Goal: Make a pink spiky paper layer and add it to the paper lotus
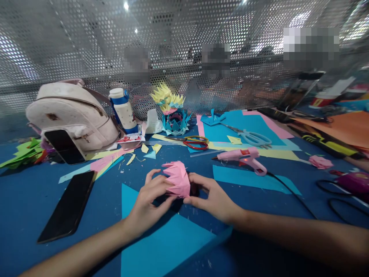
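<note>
A pink folded-paper ring with pointed tips (178, 180) is held between both hands just over the table. From the left, my left hand (151, 200) closes on its spiky side, fingers behind and thumb below. My right hand (211, 196) grips the smooth right edge between thumb and fingers; the fingertips there are partly hidden. Beneath the hands lies a large blue paper sheet (161, 242). Beyond them, a pink glue gun (242, 157) with a small red light rests on its side. Red-and-yellow-handled scissors (196, 142) lie behind the ring.
Blue-and-yellow pointed paper pieces (175, 121) stand at the back beside a bottle (122, 111) and a pale backpack (72, 115). A black phone (69, 207) lies left. Light-blue scissors (253, 137) rest on paper sheets. The glue gun's cord (294, 194) runs right, near a pink paper flower (320, 162).
</note>
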### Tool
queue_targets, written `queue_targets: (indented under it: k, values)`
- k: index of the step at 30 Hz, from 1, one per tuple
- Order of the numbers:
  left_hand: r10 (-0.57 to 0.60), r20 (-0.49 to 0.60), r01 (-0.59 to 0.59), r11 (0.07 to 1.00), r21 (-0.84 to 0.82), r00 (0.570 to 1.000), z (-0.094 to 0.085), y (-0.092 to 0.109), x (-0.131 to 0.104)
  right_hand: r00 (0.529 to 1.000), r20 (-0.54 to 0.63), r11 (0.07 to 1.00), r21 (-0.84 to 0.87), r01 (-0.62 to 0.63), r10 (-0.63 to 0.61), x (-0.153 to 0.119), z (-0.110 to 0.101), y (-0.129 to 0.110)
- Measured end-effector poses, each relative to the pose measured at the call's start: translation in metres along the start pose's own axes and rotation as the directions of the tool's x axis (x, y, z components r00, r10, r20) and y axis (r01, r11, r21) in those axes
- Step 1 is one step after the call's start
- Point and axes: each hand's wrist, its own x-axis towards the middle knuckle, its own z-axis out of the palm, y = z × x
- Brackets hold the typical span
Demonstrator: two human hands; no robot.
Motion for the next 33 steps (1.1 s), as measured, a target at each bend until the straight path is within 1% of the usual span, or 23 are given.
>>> queue_targets:
  k: [2,5,7,10,14,16,20,22,24,26,29,33]
  values:
    - [-0.031,0.007,0.031,1.0,0.001,0.999,0.001,-0.002,0.0,1.0,-0.007,0.999,0.037,-0.017,0.017,0.0,0.0,-0.002]
    - [-0.078,0.048,0.078,0.997,0.018,0.996,0.002,-0.005,0.0,0.998,-0.044,0.997,0.072,-0.029,0.033,0.0,0.0,-0.002]
    - [-0.083,0.045,0.082,0.997,0.013,0.996,0.002,-0.006,0.0,0.998,-0.059,0.997,0.068,-0.031,0.035,0.0,0.0,0.0]
    - [-0.023,0.01,0.024,0.999,-0.032,1.0,0.0,-0.007,-0.003,0.998,-0.047,0.999,0.044,-0.027,0.029,0.0,0.0,0.004]
    - [0.059,0.048,-0.055,0.996,-0.077,0.997,-0.004,-0.005,-0.006,1.0,-0.015,1.0,0.011,-0.002,0.002,0.001,0.0,0.005]
    - [0.063,0.048,-0.059,0.995,-0.082,0.997,-0.006,-0.005,-0.006,0.999,0.022,0.999,-0.036,0.033,-0.033,0.002,0.0,0.004]
    - [0.03,0.058,-0.025,0.996,-0.083,0.998,-0.005,-0.005,-0.004,0.983,0.159,0.982,-0.15,0.113,-0.089,0.003,0.001,0.001]
    - [0.03,0.022,-0.029,0.998,-0.053,0.999,-0.003,-0.002,-0.003,0.976,0.192,0.975,-0.175,0.137,-0.103,0.003,0.002,0.0]
    - [0.068,-0.035,-0.068,0.998,-0.012,0.997,-0.002,0.001,-0.002,0.978,0.181,0.973,-0.185,0.135,-0.101,0.002,0.002,-0.001]
    - [0.122,-0.068,-0.121,0.993,0.019,0.99,-0.001,0.006,-0.002,0.985,0.141,0.976,-0.179,0.128,-0.104,0.002,0.002,-0.002]
    - [0.161,-0.041,-0.158,0.985,0.065,0.986,-0.002,0.009,-0.003,0.986,0.077,0.976,-0.147,0.159,-0.149,0.001,0.002,-0.002]
    - [0.15,-0.01,-0.147,0.98,0.131,0.989,-0.003,0.004,-0.006,0.979,0.04,0.975,-0.093,0.203,-0.2,0.001,0.001,-0.001]
